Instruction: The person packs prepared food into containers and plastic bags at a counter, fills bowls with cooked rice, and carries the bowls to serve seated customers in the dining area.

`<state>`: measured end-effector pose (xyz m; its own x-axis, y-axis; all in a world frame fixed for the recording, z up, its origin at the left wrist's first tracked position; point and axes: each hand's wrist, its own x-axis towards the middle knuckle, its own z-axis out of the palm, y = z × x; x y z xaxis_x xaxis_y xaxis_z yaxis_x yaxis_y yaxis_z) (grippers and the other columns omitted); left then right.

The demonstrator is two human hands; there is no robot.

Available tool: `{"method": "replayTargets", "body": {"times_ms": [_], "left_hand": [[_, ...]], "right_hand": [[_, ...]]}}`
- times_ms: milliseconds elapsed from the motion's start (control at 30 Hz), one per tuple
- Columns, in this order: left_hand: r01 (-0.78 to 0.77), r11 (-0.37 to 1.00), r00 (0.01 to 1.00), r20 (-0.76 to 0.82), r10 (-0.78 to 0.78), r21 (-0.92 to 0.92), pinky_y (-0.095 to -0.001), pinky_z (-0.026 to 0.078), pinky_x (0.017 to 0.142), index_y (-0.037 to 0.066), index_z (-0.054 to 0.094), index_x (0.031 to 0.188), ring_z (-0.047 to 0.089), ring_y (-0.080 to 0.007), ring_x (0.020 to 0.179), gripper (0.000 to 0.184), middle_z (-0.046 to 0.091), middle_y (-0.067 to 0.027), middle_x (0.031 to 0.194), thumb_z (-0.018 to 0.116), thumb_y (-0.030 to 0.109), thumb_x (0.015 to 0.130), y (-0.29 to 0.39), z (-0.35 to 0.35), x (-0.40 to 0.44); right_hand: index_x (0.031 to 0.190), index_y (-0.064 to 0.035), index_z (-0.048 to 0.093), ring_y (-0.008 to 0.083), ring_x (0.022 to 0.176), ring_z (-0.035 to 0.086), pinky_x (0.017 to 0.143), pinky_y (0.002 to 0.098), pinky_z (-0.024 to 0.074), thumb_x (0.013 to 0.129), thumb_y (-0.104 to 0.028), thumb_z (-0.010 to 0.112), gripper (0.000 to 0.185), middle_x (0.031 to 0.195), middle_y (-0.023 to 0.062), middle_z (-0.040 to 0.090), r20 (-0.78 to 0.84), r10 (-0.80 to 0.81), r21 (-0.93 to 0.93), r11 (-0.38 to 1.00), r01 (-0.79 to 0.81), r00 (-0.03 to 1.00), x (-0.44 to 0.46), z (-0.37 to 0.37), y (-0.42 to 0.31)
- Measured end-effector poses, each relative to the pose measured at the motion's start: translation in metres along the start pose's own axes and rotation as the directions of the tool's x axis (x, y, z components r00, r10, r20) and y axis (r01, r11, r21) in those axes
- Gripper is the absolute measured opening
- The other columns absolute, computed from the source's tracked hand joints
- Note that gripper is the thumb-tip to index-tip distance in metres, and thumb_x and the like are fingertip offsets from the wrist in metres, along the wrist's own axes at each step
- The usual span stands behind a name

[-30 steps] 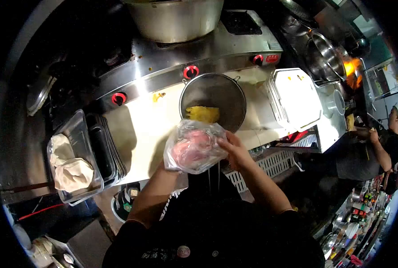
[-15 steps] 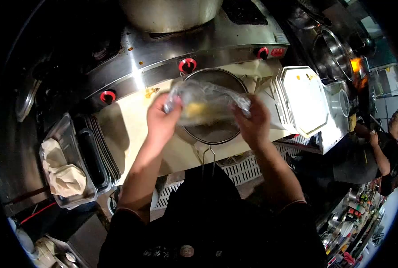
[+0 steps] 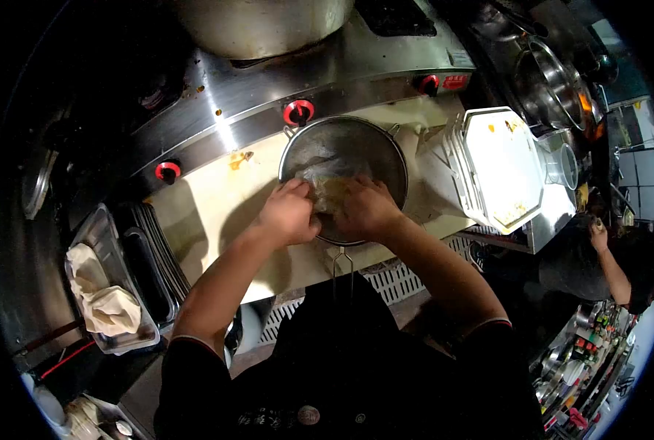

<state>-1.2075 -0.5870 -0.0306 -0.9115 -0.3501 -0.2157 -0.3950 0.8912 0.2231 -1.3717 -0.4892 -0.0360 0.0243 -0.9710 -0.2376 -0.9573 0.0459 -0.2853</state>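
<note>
A clear plastic bag (image 3: 328,173) with something yellowish inside is held low over a round mesh strainer (image 3: 382,143). My left hand (image 3: 290,213) is closed on the bag's left side, its fingers curled. On the opposite side, my right hand (image 3: 368,210) grips the bag with bent fingers. Both hands lie over the near half of the strainer, whose wire handle (image 3: 344,264) points toward my body. The bag's contents are partly hidden by my fingers. Beneath the strainer is a pale counter (image 3: 220,213).
Stacked white octagonal trays (image 3: 506,169) stand to the right. A clear tub with a beige cloth (image 3: 110,304) sits left, beside dark trays (image 3: 147,257). Behind the counter runs a steel stove with red-ringed knobs (image 3: 298,113) and a large pot (image 3: 264,26). Another person (image 3: 587,257) works at right.
Both hands have come down and closer together, bringing the stretched bag from above the strainer to low over it, where it is now bunched. The other person's arm has shifted.
</note>
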Motion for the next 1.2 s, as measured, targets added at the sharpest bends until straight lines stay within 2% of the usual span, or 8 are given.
{"method": "replayTargets", "body": {"times_ms": [233,333,667,833,900,967,1033,1200], "left_hand": [[0.166,0.883,0.943,-0.191,-0.272,-0.438,-0.0475,0.045,0.076,-0.005,0.058,0.082,0.056,-0.0430,0.079,0.026,0.056,-0.0287,0.088,0.047,0.018,0.080,0.002,0.004,0.029],[0.363,0.819,0.881,-0.122,-0.457,-0.444,-0.0435,0.048,0.074,-0.003,0.055,0.093,0.057,-0.0378,0.084,0.024,0.057,-0.0244,0.090,0.048,0.014,0.079,0.007,0.004,0.036],[0.183,0.980,0.966,-0.172,-0.195,-0.084,-0.0436,0.047,0.071,-0.002,0.056,0.083,0.055,-0.0352,0.080,0.015,0.054,-0.0208,0.082,0.050,0.002,0.069,-0.004,0.047,0.036],[0.192,0.902,0.949,-0.162,-0.271,-0.387,-0.0404,0.047,0.072,0.002,0.059,0.080,0.055,-0.0328,0.080,0.016,0.056,-0.0162,0.087,0.058,0.008,0.065,-0.002,0.008,-0.002],[0.345,0.707,0.921,0.077,-0.382,-0.617,-0.0387,0.047,0.070,0.000,0.059,0.095,0.057,-0.0282,0.081,0.030,0.057,-0.0151,0.089,0.062,0.012,0.068,-0.007,-0.006,-0.028],[0.348,-0.296,0.840,0.436,-0.323,-0.889,-0.0380,0.049,0.068,0.000,0.051,0.114,0.058,-0.0239,0.080,0.043,0.058,-0.0139,0.093,0.062,0.017,0.076,-0.015,0.004,-0.060],[0.369,-0.409,0.750,0.527,-0.400,-0.835,-0.0311,0.047,0.061,0.001,0.048,0.115,0.057,-0.0186,0.072,0.038,0.057,-0.0111,0.089,0.056,0.020,0.083,-0.008,-0.004,-0.083],[0.304,-0.566,0.586,0.619,-0.523,-0.767,-0.0215,0.045,0.050,0.002,0.043,0.122,0.057,-0.0123,0.065,0.048,0.058,-0.0122,0.093,0.045,0.039,0.090,-0.001,0.030,-0.131]], "right_hand": [[0.103,0.0007,0.049,0.0373,0.099,0.049,0.082,0.0452,0.0433,0.075,-0.008,0.050,0.029,0.101,0.0221,0.052,-0.127,0.185,0.360,0.924,-0.128,0.974,0.033,0.038,0.009],[0.102,0.0016,0.048,0.0373,0.099,0.049,0.084,0.0446,0.0427,0.076,-0.007,0.048,0.028,0.100,0.0218,0.053,-0.211,0.140,0.162,0.981,-0.106,0.967,0.035,0.043,0.003],[0.093,-0.0010,0.057,0.0339,0.100,0.049,0.084,0.0431,0.0426,0.073,-0.011,0.051,0.023,0.099,0.0175,0.055,0.079,0.169,0.027,0.985,-0.172,0.982,0.031,0.022,-0.006],[0.085,-0.0026,0.063,0.0353,0.087,0.058,0.076,0.0453,0.0474,0.072,-0.020,0.062,0.022,0.088,0.0180,0.059,-0.118,0.169,0.496,0.864,-0.089,0.978,0.002,-0.006,-0.006],[0.089,-0.0016,0.062,0.0327,0.084,0.059,0.072,0.0429,0.0484,0.076,-0.022,0.060,0.025,0.092,0.0167,0.058,0.094,0.253,0.766,0.600,-0.232,0.963,-0.001,-0.004,-0.008],[0.093,-0.0006,0.060,0.0301,0.081,0.059,0.069,0.0406,0.0494,0.080,-0.024,0.058,0.027,0.096,0.0154,0.057,0.327,0.241,0.890,0.246,-0.384,0.914,-0.003,-0.002,-0.021],[0.102,0.0022,0.054,0.0209,0.079,0.057,0.065,0.0351,0.0467,0.085,-0.039,0.054,0.045,0.091,0.0130,0.057,0.595,0.150,0.708,-0.564,-0.426,0.789,-0.002,-0.004,-0.048],[0.112,0.0036,0.048,0.0233,0.090,0.055,0.080,0.0404,0.0470,0.083,-0.049,0.054,0.060,0.089,0.0144,0.057,0.709,-0.133,0.549,-0.512,-0.661,0.693,0.004,0.032,-0.090]]}}
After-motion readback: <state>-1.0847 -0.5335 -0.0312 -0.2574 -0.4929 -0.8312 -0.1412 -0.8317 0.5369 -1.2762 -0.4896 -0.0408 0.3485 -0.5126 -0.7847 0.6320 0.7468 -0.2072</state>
